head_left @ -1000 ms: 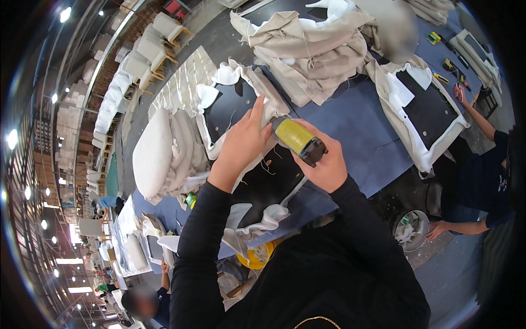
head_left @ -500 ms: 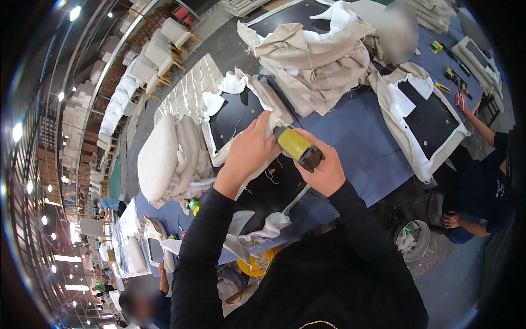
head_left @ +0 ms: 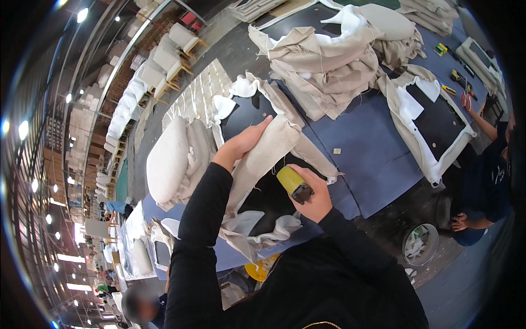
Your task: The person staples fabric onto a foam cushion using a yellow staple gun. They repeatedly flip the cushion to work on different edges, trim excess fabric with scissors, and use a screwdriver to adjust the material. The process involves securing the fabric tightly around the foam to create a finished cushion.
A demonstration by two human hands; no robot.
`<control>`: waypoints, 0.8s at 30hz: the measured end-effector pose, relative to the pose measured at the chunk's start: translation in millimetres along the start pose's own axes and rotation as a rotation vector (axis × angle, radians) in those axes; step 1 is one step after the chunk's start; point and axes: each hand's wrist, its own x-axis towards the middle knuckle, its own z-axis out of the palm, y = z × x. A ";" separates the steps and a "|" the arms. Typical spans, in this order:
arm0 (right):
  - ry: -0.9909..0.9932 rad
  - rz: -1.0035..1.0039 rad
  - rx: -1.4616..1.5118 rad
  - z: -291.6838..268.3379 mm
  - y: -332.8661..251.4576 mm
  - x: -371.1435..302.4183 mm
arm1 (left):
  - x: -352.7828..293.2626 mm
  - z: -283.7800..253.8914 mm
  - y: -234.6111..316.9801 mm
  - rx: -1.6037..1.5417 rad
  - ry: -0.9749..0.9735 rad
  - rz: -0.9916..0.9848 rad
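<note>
With its fingers wrapped over the far edge, my left hand (head_left: pixel 247 140) grips a beige fabric-covered upholstery panel (head_left: pixel 267 152) that is tilted up on the table. Loose fabric and white padding (head_left: pixel 285 227) hang at the panel's near end, beside its black backing (head_left: pixel 269 196). A yellow and black staple gun (head_left: pixel 295 183) is in my right hand (head_left: pixel 315 194), to the right of the raised side and above the black backing. Its nose is hidden from view.
Blue-grey table (head_left: pixel 378 189) underneath. Beige cushions (head_left: pixel 175 164) lie left; heaped fabric covers (head_left: pixel 329 68) lie beyond. Another black-backed panel (head_left: pixel 427 118) is at right. A co-worker (head_left: pixel 485 186) sits near a scrap bucket (head_left: pixel 420 244). Pliers (head_left: pixel 448 89) and scissors (head_left: pixel 466 101) lie far right.
The panel has tilted up, and its beige fabric side now shows. My right hand has drawn the staple gun away from the fabric edge, nearer to me. My left hand has shifted along the edge.
</note>
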 end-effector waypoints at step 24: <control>-0.096 0.025 -0.016 -16.6 -7.2 28.7 | -17.2 -3.3 8.7 0.032 -0.011 0.079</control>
